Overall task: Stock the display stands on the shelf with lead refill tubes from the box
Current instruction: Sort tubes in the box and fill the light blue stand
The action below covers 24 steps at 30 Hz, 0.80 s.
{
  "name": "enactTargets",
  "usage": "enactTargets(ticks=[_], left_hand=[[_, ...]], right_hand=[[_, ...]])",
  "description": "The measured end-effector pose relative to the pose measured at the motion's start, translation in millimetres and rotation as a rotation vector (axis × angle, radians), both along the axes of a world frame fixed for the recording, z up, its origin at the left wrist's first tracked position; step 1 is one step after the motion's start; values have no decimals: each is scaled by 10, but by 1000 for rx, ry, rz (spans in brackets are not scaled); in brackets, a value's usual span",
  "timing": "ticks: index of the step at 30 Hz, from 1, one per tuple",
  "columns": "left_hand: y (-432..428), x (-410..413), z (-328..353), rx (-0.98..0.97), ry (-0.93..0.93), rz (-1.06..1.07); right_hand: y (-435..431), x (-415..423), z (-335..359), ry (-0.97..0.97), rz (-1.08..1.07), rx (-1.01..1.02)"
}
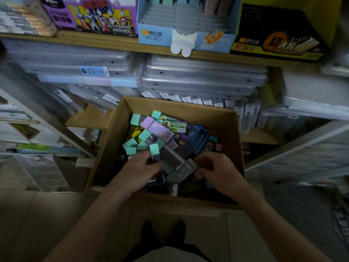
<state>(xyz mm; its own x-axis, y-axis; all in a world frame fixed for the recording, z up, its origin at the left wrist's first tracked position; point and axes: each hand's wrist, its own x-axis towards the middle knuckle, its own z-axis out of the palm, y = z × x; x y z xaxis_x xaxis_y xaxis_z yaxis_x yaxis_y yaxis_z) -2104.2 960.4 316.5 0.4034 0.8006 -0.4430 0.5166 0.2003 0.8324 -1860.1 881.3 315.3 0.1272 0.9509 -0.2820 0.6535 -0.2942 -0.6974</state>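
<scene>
The wooden shelf (85,41) carries a purple box (90,16), a blue display stand (151,35) and a yellow box (279,44).

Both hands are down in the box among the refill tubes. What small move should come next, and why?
Probably lift the bundle of tubes clear of the box and up toward the blue display stand on the shelf. The left hand and right hand both grip the bundle, and the stand's visible slots look unfilled.

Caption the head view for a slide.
Left hand and right hand grip refill tubes in the box below the stands.
</scene>
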Motion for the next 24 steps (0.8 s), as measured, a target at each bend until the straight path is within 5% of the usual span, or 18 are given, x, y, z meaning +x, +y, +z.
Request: enactTargets(ticks=[18, 24], left_hand=[[21, -139, 18, 30, 63, -58], [-7, -186, 43, 3, 3, 17]], right_hand=[[-111, -15, -150, -416, 369, -180], [-108, 63, -127, -370, 263, -139]])
